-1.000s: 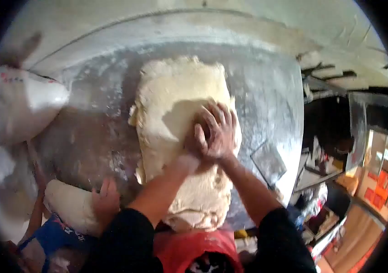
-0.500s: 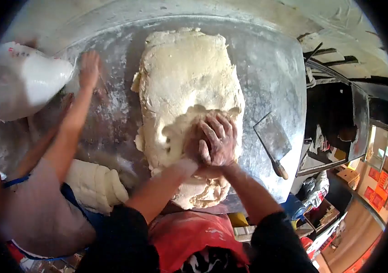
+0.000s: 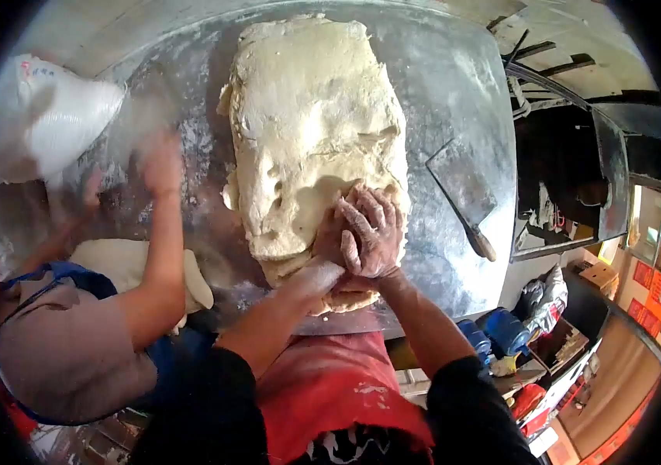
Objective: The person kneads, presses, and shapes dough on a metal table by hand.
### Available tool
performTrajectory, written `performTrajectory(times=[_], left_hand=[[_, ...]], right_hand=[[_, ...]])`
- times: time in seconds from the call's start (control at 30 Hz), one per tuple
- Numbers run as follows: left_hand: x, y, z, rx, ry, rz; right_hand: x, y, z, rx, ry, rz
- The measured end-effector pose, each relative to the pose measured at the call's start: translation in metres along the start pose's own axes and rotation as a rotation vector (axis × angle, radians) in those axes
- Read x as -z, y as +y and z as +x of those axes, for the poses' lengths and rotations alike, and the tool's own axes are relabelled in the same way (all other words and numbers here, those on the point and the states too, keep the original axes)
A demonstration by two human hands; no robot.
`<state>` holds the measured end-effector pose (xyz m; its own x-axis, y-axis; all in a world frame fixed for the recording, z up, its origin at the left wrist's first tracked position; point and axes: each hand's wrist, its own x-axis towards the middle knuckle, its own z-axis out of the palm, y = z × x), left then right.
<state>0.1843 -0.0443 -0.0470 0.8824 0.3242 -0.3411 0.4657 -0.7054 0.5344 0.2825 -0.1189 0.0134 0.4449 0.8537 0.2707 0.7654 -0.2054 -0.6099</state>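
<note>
A big thick slab of pale dough (image 3: 307,101) lies lengthwise on the floury metal table (image 3: 454,85). Its near end is folded and rough, with finger dents on the left side. My left hand (image 3: 330,239) presses down on the near part of the dough, its fingers mostly hidden underneath my other hand. Laid across it from above is my right hand (image 3: 374,235), floury, with its fingers stretched and apart. To the right of the dough rests a cleaver-like tool (image 3: 464,186) with a broad flat blade and wooden handle; neither hand touches it.
At my left a co-worker's blurred hand (image 3: 161,164) moves over the table beside another piece of dough (image 3: 117,257). A full white sack (image 3: 51,116) stands at the far left. Beyond the table's right edge are a dark open cabinet (image 3: 567,174) and blue bottles (image 3: 505,332).
The whole view has shifted, with the slab appearing higher. My stacked hands stay pressed on the dough near its end. The co-worker's arm and body have moved, and their dough shows more.
</note>
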Motion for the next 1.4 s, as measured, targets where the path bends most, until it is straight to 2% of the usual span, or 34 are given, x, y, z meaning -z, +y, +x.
performTrajectory(times=[0.1, 0.2, 0.23, 0.27, 0.3, 0.37, 0.5, 0.53, 0.6, 0.67, 0.7, 0.77, 0.8, 0.87, 0.97, 1.0, 1.03, 1.13, 1.23, 1.27, 1.3, 1.37, 1.4], left_hand=[[-0.004, 0.001, 0.012, -0.038, 0.091, 0.158], [-0.037, -0.008, -0.001, -0.087, 0.408, 0.591], [-0.061, -0.007, -0.006, -0.231, 0.458, -0.344], [-0.008, 0.015, -0.027, -0.083, 0.133, 0.074], [0.052, 0.039, -0.048, -0.081, -0.217, 0.511], [0.015, 0.018, -0.086, -0.025, -0.1, 0.091], [-0.014, 0.003, -0.086, -0.007, -0.051, 0.113], [-0.005, 0.009, -0.086, -0.004, -0.077, 0.121], [0.002, 0.014, -0.088, -0.002, -0.056, 0.168], [0.026, 0.022, -0.089, 0.004, -0.034, 0.167], [0.035, 0.019, -0.088, 0.016, -0.024, 0.12], [0.064, 0.003, -0.077, 0.067, 0.013, -0.1], [0.067, -0.01, -0.072, 0.108, 0.026, -0.328], [0.028, -0.06, -0.063, 0.259, -0.012, -1.148], [-0.02, -0.132, -0.05, 0.117, 0.264, -0.799], [-0.026, -0.15, -0.036, 0.092, 0.323, -0.725], [-0.027, -0.164, -0.022, 0.075, 0.403, -0.59], [-0.034, -0.166, -0.048, 0.035, 0.56, -0.17], [0.004, -0.145, -0.039, -0.05, 0.732, 0.14], [0.029, -0.139, -0.026, 0.136, 0.486, -0.012], [0.047, -0.132, -0.02, 0.164, 0.392, -0.152], [0.076, -0.12, 0.0, 0.033, 0.389, -0.771], [0.087, -0.116, 0.012, 0.012, 0.38, -0.828]], right_hand=[[0.001, 0.004, 0.002, 0.016, 0.018, -0.044], [0.003, -0.011, -0.005, -0.029, 0.016, -0.026], [0.005, -0.018, -0.006, -0.04, 0.015, -0.032], [0.003, -0.023, -0.016, -0.088, 0.008, 0.057], [0.009, -0.041, -0.026, -0.118, -0.041, 0.038], [0.001, -0.057, -0.056, 0.046, -0.075, -0.009], [-0.033, -0.035, -0.093, 0.065, 0.032, -0.091], [-0.02, -0.041, -0.086, 0.053, -0.048, -0.098], [-0.024, -0.044, -0.082, 0.085, -0.002, -0.157], [-0.006, -0.067, -0.062, 0.056, -0.072, -0.256], [0.002, -0.072, -0.049, 0.067, -0.071, -0.264], [0.008, -0.084, 0.001, 0.155, -0.15, -0.048], [-0.002, -0.088, 0.026, 0.226, -0.127, 0.065], [-0.022, -0.102, 0.058, 0.264, -0.182, 0.104], [-0.084, -0.085, 0.065, 0.266, -0.269, 0.099], [-0.114, -0.059, 0.062, 0.472, -0.111, 0.013], [-0.115, -0.064, 0.071, 0.458, -0.141, 0.03], [-0.111, -0.08, 0.085, 0.381, -0.178, 0.096], [-0.108, -0.076, 0.093, 0.323, -0.247, 0.043], [-0.105, -0.075, 0.106, 0.244, -0.334, 0.041], [-0.101, -0.065, 0.122, 0.176, -0.517, 0.188], [-0.074, -0.076, 0.154, 0.101, -0.46, 0.232], [-0.072, -0.075, 0.165, 0.001, -0.458, 0.17]])
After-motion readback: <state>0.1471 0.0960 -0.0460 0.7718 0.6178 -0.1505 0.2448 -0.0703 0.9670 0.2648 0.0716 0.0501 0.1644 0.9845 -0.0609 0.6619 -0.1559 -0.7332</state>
